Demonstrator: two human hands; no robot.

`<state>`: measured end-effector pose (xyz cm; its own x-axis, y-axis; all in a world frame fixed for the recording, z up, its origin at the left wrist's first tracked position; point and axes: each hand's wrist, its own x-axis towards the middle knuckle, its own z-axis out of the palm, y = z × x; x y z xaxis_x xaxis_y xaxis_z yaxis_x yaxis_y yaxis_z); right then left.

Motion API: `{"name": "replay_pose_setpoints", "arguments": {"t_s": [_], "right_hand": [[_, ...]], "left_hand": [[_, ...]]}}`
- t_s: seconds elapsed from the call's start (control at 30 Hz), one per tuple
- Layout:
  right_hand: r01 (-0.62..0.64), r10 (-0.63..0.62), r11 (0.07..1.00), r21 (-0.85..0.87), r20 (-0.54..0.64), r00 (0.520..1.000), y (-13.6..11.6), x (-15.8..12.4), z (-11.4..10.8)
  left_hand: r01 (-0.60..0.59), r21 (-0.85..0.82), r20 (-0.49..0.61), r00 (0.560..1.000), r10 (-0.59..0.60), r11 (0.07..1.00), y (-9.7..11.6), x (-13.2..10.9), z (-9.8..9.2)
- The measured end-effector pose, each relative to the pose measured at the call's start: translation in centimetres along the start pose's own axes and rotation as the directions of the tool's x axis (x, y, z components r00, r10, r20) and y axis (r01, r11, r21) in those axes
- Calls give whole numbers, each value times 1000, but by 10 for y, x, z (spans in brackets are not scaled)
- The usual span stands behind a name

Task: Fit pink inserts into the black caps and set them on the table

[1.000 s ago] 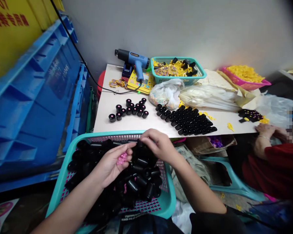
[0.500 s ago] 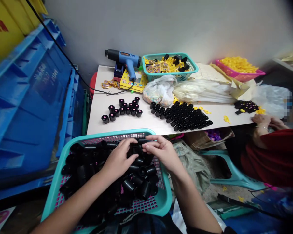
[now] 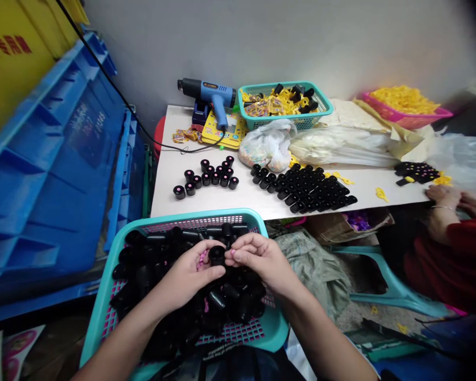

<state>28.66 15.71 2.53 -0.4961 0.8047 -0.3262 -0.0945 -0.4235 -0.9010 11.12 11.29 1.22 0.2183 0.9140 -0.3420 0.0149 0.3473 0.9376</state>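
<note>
Between its thumb and fingers, my left hand [image 3: 184,278] grips a black cylindrical cap [image 3: 217,254], its hollow round end facing up. Just right of the cap, my right hand [image 3: 264,262] pinches a small pink piece [image 3: 230,254] by its fingertips. Both hands are over a turquoise basket [image 3: 206,213] heaped with black cylindrical parts [image 3: 244,307]. Some small pink pieces [image 3: 202,259] show beside my left fingers. On the table beyond stand black caps with pink centres [image 3: 214,178] and a larger block of black cylinders [image 3: 309,188].
A heat gun [image 3: 212,95] rests at the table's back left, its cord running left. Behind are a turquoise basket of yellow parts [image 3: 323,108], plastic bags [image 3: 267,148] and a pink basket [image 3: 440,114]. Blue crates [image 3: 51,153] rise at left. Another person's hands [image 3: 444,201] are at right.
My hands have come lower in the view. The black cap now shows its open end, and the pink piece is visible in my right fingertips. The view has shifted slightly left.
</note>
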Motion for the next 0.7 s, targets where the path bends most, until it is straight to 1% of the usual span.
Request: {"name": "replay_pose_setpoints", "arguments": {"t_s": [0.07,0.1,0.17,0.2,0.27,0.4,0.47,0.57,0.63,0.7], "right_hand": [[93,-93,981,-173,9,996,-5,2,0],[146,-143,950,-275,33,989,-7,3,1],[223,-203,873,-434,94,975,-11,5,4],[239,-208,845,-479,117,971,-12,5,5],[238,-197,826,-511,134,971,-11,6,8],[235,-193,852,-468,138,971,-4,6,11],[206,-170,897,-392,125,978,1,6,11],[124,-97,963,-238,122,988,5,7,12],[84,-49,981,-175,192,980,6,9,11],[84,-33,985,-153,311,950,5,10,11]], "left_hand": [[-120,175,-82,987,136,977,0,-3,2],[-154,279,-110,975,191,948,-1,-5,3],[-175,452,-129,957,258,875,0,-8,6],[-180,507,-129,951,281,843,0,-9,7],[-191,573,-124,941,314,797,0,-9,8],[-203,641,-123,925,360,740,0,-7,8],[-192,672,-130,920,369,715,-1,-6,8],[-181,708,-132,916,379,683,1,-8,10],[-198,729,-123,904,410,655,4,-10,11],[-233,741,-110,883,456,630,8,-12,14]]}}
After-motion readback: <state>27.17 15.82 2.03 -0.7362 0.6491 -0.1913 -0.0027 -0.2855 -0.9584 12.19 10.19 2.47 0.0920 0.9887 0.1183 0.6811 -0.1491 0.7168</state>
